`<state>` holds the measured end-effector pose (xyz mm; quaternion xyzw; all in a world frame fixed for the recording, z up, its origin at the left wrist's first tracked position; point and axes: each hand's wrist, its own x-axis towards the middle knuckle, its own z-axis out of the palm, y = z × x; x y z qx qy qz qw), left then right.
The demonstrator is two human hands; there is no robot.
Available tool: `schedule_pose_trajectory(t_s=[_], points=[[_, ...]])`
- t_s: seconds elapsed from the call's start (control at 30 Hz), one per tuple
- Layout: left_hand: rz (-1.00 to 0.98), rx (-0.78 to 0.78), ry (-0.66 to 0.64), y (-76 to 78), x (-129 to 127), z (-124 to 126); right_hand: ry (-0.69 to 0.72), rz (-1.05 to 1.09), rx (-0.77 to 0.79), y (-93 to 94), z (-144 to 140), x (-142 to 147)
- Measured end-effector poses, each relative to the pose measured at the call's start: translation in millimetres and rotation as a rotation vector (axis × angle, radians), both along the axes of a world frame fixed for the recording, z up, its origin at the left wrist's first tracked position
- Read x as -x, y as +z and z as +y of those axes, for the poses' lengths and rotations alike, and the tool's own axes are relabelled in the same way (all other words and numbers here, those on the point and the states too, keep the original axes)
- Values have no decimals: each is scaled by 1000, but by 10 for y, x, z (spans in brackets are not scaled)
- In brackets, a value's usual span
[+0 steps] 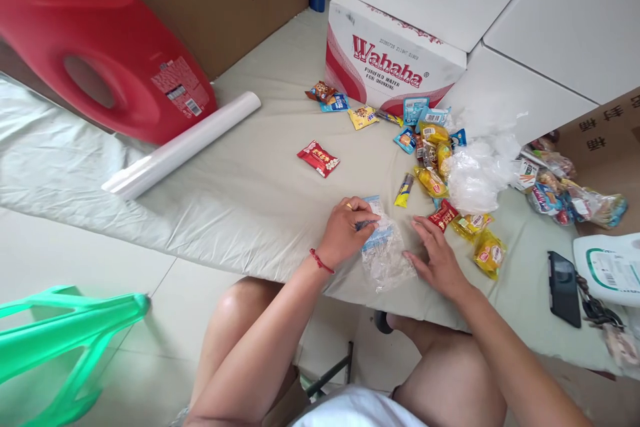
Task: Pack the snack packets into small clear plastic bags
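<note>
A clear zip-lock plastic bag (387, 263) with a blue band near its top lies flat at the front edge of the cloth-covered surface. My left hand (345, 233), wearing a red bracelet, has its fingers closed on the bag's upper left part. A small dark bit shows by the fingertips; I cannot make out what it is. To the right of the bag, my right hand (440, 259) rests with fingers apart, holding nothing. Just beyond its fingers lies a red snack packet (443, 215). Another red packet (319, 159) sits alone, up and left of the bag.
Several small snack packets (433, 133) lie beside crumpled clear plastic (483, 170). Behind stands a Wahaha carton (390, 57). At left are a white roll (185, 143) and a red jug (115, 47). A phone (564, 288) lies right; a green stool (70, 327) stands on the floor.
</note>
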<state>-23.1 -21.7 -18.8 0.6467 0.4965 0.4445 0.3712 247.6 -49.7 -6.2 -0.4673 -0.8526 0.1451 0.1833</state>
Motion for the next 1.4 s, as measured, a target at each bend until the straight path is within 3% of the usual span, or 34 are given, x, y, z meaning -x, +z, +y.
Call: schedule_pose_trajectory(t_s=[0.2,0.3,0.47,0.57,0.67,0.73,0.83,0.9,1.1,1.17,1.23,1.33,1.4], points=[[-81,62,4,12,0,39,75,124,39,-31,-141,415],[-94,77,3,20,4,43,-121,242,28,1,-235,418],[-107,96,2,33,5,38,-575,524,221,161,-462,144],[-113,110,9,27,4,40,-762,661,489,278,-552,90],[-112,111,9,12,5,46,-711,631,886,310,-608,290],[-106,99,8,-1,5,49,-671,655,979,279,-629,514],[-96,71,15,-21,0,48,-659,762,869,235,-632,769],[-87,51,22,-33,-6,44,-657,800,794,255,-642,785],[-44,10,35,-34,-30,27,-674,760,812,365,-836,246],[-41,20,40,-25,-33,24,-675,629,660,306,-862,62],[-50,36,40,-17,-32,27,-627,402,393,203,-816,-44],[-68,55,40,-12,-30,37,-430,123,49,45,-637,-28],[-76,60,37,-13,-30,42,-279,56,-50,-26,-502,72]])
